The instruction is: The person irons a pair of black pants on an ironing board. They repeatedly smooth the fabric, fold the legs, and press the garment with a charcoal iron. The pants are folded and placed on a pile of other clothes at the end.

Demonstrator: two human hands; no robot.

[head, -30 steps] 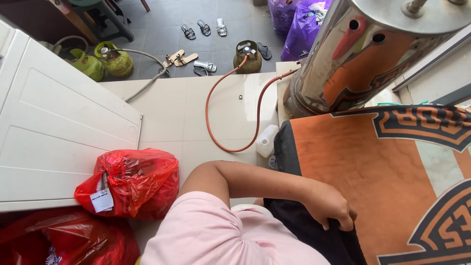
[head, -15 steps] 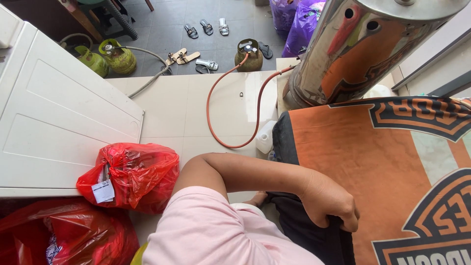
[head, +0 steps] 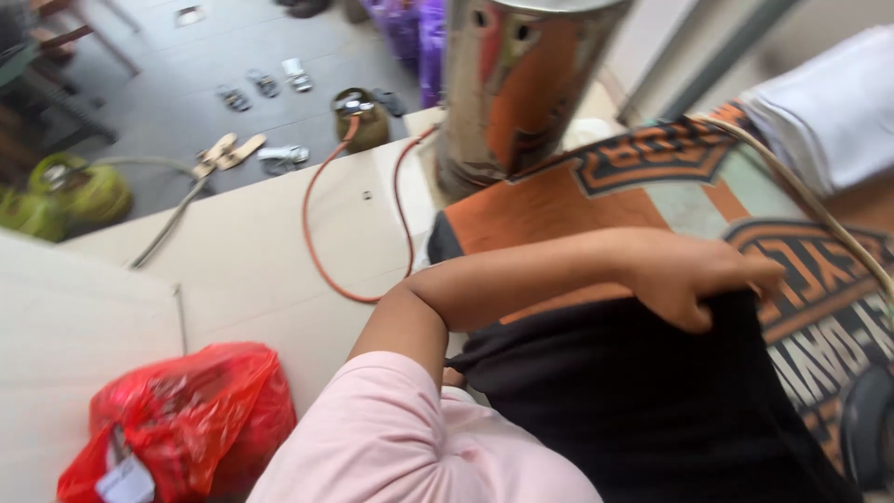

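Observation:
My left hand reaches across from a pink sleeve and lies on an orange and black printed shirt spread over a surface. Its fingers are curled around the edge of the shirt's black part, which is folded over the print. My right hand is out of sight. The picture is blurred by motion.
A tall shiny steel cylinder stands just behind the shirt. An orange hose loops over the pale floor to a small olive gas bottle. A red plastic bag lies lower left, folded white cloth upper right, and a beige cord crosses the shirt.
My left hand has slid to the right across the shirt, carrying the black fabric edge with it. The view has swung right and closer.

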